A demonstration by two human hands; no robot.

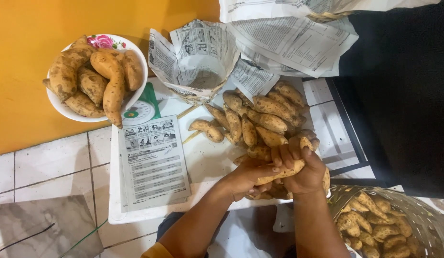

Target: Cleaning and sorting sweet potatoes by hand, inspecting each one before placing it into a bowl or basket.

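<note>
Both my hands are closed together around one long tan sweet potato at the near edge of a pile of sweet potatoes on a white board. My left hand grips it from the left, my right hand from the right with fingers curled over the top. The potato lies roughly level between my palms, partly hidden by my fingers.
A white flowered bowl heaped with large sweet potatoes sits at the upper left. A newspaper-lined basket stands behind the pile. A woven basket of small sweet potatoes is at the lower right. A printed sheet lies on the board. A dark-clothed person is at right.
</note>
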